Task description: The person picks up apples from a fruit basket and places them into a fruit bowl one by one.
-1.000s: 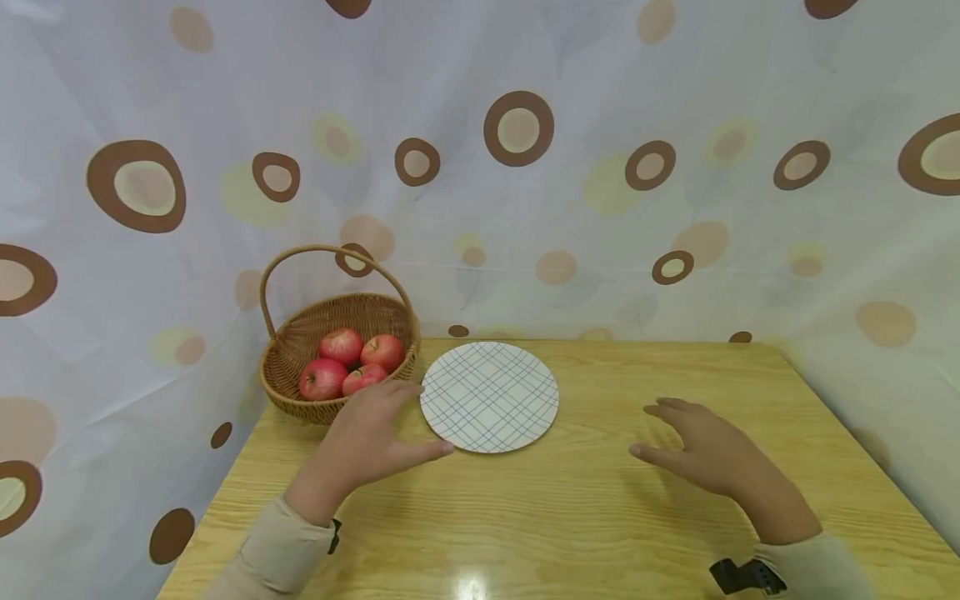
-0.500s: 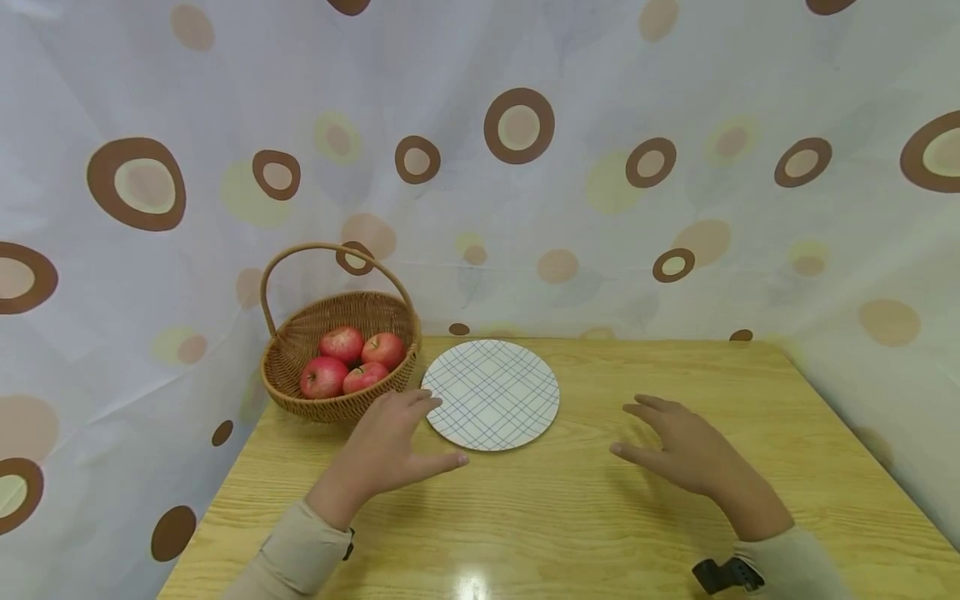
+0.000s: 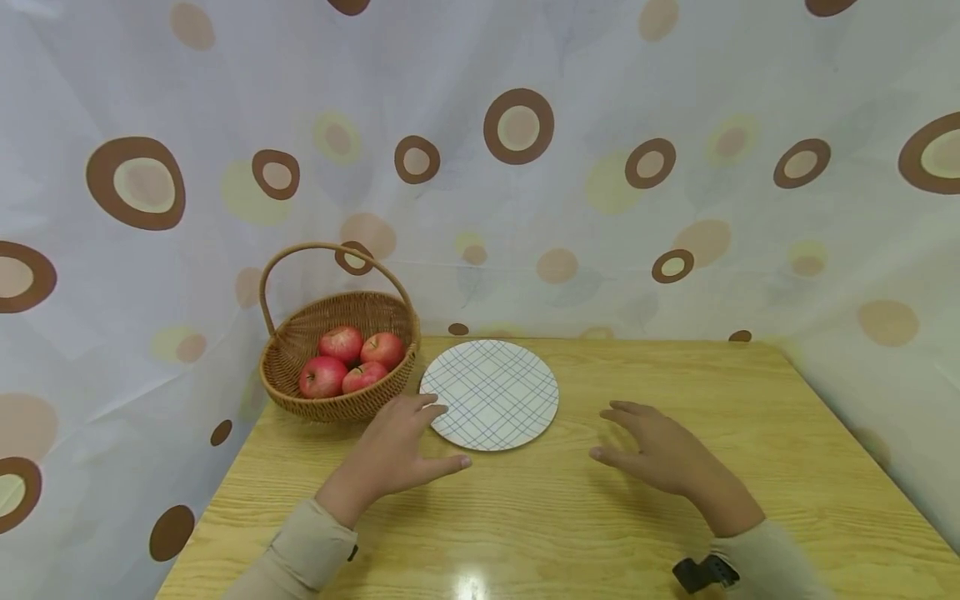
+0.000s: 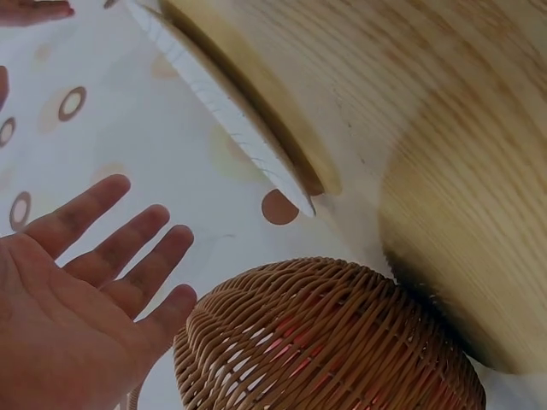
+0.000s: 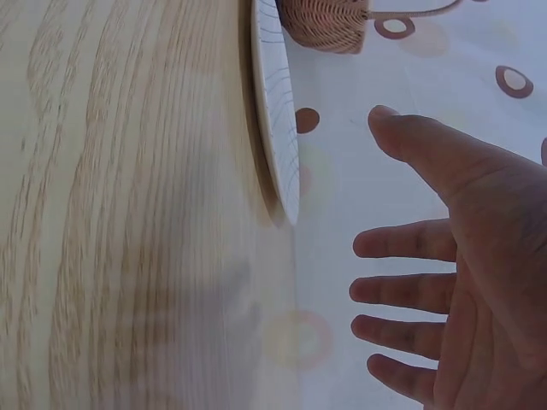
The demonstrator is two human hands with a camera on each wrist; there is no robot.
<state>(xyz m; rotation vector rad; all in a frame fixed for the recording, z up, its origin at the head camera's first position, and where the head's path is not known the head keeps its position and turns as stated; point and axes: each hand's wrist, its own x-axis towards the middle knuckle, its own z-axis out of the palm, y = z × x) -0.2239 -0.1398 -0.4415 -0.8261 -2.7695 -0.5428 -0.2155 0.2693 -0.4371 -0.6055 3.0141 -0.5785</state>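
A round white plate (image 3: 491, 396) with a blue crossed-line pattern lies on the wooden table, between my two hands. My left hand (image 3: 393, 450) is held over the table at the plate's near left, fingers extended and holding nothing; its fingertips overlap the plate's edge in the head view. To the right of the plate, my right hand (image 3: 663, 450) hovers with spread, straight fingers, also holding nothing. A wicker basket (image 3: 288, 392) with an arched handle stands left of the plate, several red apples (image 3: 323, 377) inside it. The left wrist view shows the basket's woven side (image 4: 282, 342) just beyond my left fingers.
The light wooden table (image 3: 525, 517) reaches back to a white curtain (image 3: 585, 75) with brown and beige circles, which also hangs along both sides. Black straps (image 3: 705, 573) show at the sleeve cuffs.
My right hand has moved left, toward the plate. My left hand has shifted slightly right and nearer to me, away from the basket. Plate, basket and apples have stayed put.
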